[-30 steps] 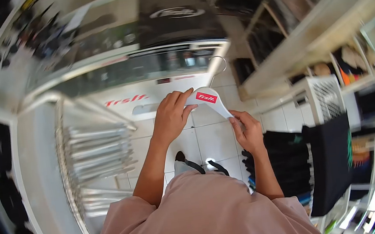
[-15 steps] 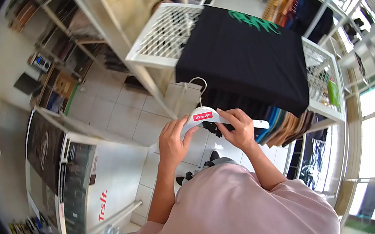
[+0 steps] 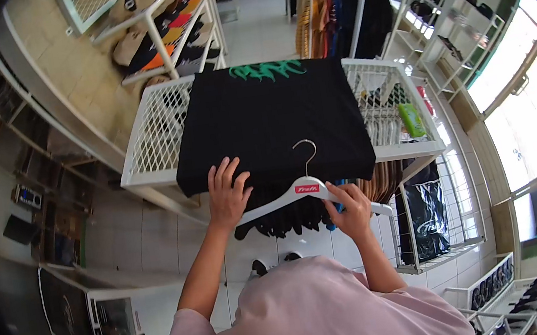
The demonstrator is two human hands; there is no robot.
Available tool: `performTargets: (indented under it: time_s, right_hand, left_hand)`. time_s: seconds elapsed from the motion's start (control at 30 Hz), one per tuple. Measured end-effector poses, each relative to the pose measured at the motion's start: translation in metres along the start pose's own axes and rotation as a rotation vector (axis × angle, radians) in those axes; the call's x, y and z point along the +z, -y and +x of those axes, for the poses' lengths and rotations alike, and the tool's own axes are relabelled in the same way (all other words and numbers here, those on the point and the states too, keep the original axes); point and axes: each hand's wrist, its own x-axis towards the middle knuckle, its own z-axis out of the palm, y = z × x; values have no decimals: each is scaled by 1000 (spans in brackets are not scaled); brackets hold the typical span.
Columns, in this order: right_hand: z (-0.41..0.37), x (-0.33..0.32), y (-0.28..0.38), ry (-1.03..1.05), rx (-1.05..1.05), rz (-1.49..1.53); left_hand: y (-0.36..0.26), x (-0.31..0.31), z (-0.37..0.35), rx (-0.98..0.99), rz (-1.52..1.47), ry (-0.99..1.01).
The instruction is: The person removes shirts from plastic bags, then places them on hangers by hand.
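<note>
A white hanger [image 3: 280, 201] with a red label and a metal hook is held in my right hand [image 3: 350, 208], which grips it just right of the label. My left hand [image 3: 227, 196] is off the hanger, its fingers spread at the lower left edge of a black shirt [image 3: 269, 120]. The shirt lies flat over a white mesh-topped rack [image 3: 155, 138], its green print at the far edge. The hanger's left arm ends near my left wrist. Below the shirt's front edge, dark garments hang from the rack.
A green packet [image 3: 411, 120] lies on the mesh at the right. Shelves with caps [image 3: 179, 33] stand at the back left, and a rack of coloured clothes [image 3: 324, 21] behind. A wire basket with a black bag [image 3: 428, 214] is at the lower right.
The view has turned, so that the rack is now straight in front. My left hand has let go of the hanger and moved to the shirt's edge. My right hand still holds the hanger.
</note>
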Motion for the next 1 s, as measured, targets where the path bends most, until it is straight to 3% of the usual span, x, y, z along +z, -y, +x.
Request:
performTargets:
  time_s: [0.17,0.5,0.7,1.0]
  right_hand:
    - [-11,-1,8,2,89,-59]
    - [-25,15,40,24,152,-126]
    - [-27,14,52,45,158,-146]
    - [-25,15,47,29,127,-124]
  left_hand:
    - [24,23,0,100,-73,-27]
    - [45,7,-6,221,-165,24]
    - [55,24,-11,250,-35,-60]
    - [50,2,-3,220,-215,-39]
